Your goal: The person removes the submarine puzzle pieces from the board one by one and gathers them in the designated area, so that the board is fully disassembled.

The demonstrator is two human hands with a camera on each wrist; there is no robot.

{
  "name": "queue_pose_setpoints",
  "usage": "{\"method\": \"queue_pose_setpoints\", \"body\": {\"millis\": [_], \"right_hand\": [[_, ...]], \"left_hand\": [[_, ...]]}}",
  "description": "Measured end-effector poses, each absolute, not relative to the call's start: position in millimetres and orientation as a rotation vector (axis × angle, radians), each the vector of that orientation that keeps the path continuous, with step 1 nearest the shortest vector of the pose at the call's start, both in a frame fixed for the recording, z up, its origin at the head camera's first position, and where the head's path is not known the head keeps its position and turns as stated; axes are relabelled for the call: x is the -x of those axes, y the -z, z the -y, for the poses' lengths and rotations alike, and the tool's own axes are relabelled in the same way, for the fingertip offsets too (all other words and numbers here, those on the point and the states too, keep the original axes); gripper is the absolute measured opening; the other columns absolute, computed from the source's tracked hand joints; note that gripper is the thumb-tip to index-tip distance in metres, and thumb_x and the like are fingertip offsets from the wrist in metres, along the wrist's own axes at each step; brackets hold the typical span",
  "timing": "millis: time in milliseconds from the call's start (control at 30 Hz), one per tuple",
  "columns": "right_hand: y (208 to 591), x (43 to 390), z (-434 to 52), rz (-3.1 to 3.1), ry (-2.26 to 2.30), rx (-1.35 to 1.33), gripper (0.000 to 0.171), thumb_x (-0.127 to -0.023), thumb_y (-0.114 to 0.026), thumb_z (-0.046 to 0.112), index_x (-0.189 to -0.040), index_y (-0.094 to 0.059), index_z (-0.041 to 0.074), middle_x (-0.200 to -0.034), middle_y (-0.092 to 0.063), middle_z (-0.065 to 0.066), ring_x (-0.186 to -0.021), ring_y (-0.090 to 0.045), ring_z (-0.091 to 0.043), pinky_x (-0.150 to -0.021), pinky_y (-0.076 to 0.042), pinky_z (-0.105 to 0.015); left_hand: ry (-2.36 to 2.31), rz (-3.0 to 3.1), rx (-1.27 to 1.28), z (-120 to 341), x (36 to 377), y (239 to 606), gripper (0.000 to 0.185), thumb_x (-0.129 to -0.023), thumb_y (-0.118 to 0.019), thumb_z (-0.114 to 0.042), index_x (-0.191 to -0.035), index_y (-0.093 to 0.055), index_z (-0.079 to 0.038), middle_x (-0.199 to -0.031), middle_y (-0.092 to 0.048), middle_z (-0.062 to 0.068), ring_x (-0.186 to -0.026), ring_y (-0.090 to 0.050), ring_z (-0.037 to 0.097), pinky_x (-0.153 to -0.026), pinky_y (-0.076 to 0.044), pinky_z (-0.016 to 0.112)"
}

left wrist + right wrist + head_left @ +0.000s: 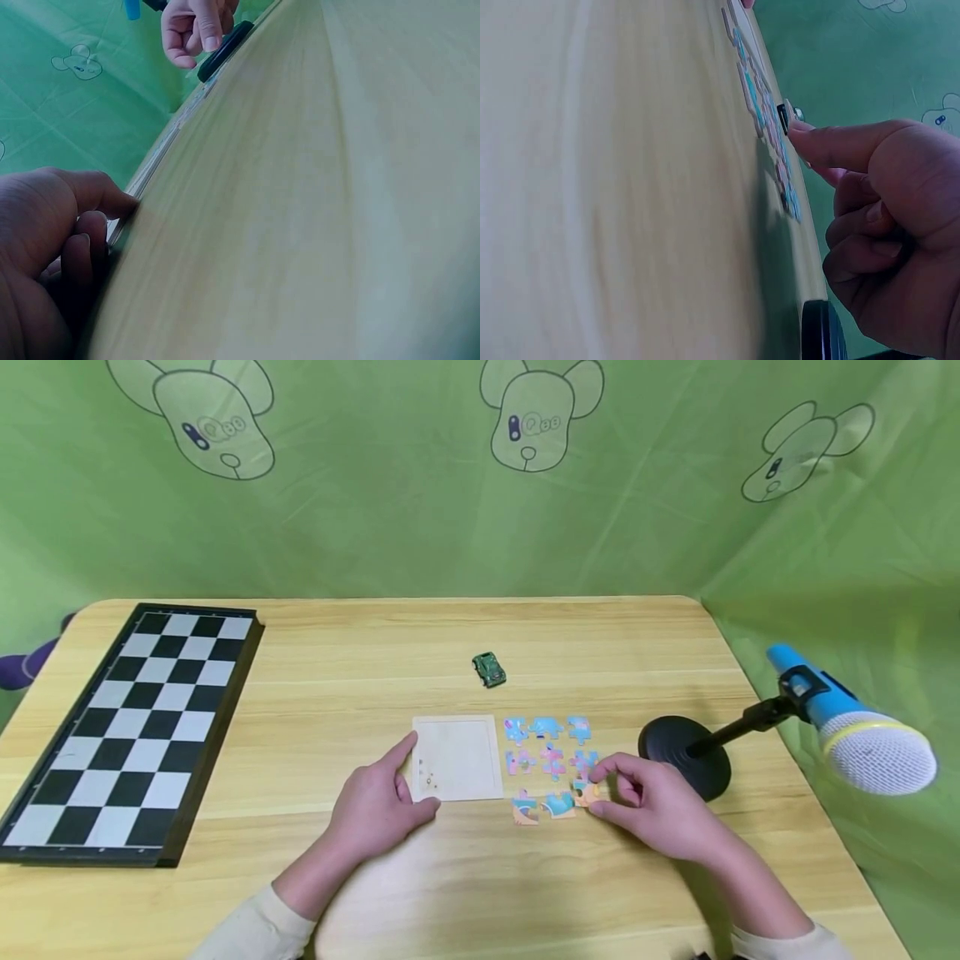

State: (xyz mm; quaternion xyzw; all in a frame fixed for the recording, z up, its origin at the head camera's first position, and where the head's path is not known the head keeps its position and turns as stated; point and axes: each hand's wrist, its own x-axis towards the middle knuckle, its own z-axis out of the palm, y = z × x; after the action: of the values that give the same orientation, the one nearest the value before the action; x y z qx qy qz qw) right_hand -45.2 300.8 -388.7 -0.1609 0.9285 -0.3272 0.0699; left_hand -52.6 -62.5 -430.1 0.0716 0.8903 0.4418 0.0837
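Two hands work low over the near edge of the wooden table (465,877), pale sleeves showing at the wrists. Nearest, the right hand (660,814) has its thumb and forefinger curled in a pinch on the orange puzzle piece (587,792), which lies at the right end of the closest row of loose pieces, just beyond the fingertips and still down at table level. From the right wrist view the forefinger tip meets the edge of the pieces; whether the piece is lifted I cannot tell. Beside it in that row sit two more pieces (542,807), touching one another. The left hand (375,806) rests flat-ish on the table, its forefinger stretched along the left edge of the blank puzzle tray (457,752) and its thumb against the tray's near corner; it steadies the tray but grips nothing.

Behind the near row lie six other pieces (551,745) in two loose rows, just right of the tray. Right of those stands the round black base (678,752) of a stand carrying a blue microphone (855,727). Farther back, alone, sits a small green toy car (489,669). Well to the left lies a chessboard (135,727), and a green cloth (390,502) printed with cartoon bears hangs behind.
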Motion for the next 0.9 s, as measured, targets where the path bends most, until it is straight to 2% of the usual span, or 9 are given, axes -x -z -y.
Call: {"method": "queue_pose_setpoints", "body": {"millis": [567,900], "right_hand": [[397,40,-317,-2.761,0.94,0.44,0.023,-0.087,-0.081,0.028,-0.104,-0.067,0.022,-0.06,-0.032,0.014,-0.053,-0.032,-0.004,-0.066,-0.041,-0.026],[396,36,-317,-2.763,0.932,0.428,0.025,-0.086,-0.081,0.028,-0.106,-0.067,0.022,-0.06,-0.03,0.014,-0.051,-0.029,-0.003,-0.064,-0.04,-0.027]], "left_hand": [[-1.321,-2.658,-0.211,60,53,428,0.09,-0.076,-0.084,-0.024,-0.152,-0.04,-0.004,-0.057,-0.053,-0.009,-0.049,-0.051,0.009,-0.053,-0.043,0.031],[-1.332,-2.64,-0.213,60,52,430,0.09,-0.075,-0.084,-0.024,-0.152,-0.041,-0.005,-0.057,-0.054,-0.009,-0.049,-0.052,0.01,-0.052,-0.043,0.031]]}}
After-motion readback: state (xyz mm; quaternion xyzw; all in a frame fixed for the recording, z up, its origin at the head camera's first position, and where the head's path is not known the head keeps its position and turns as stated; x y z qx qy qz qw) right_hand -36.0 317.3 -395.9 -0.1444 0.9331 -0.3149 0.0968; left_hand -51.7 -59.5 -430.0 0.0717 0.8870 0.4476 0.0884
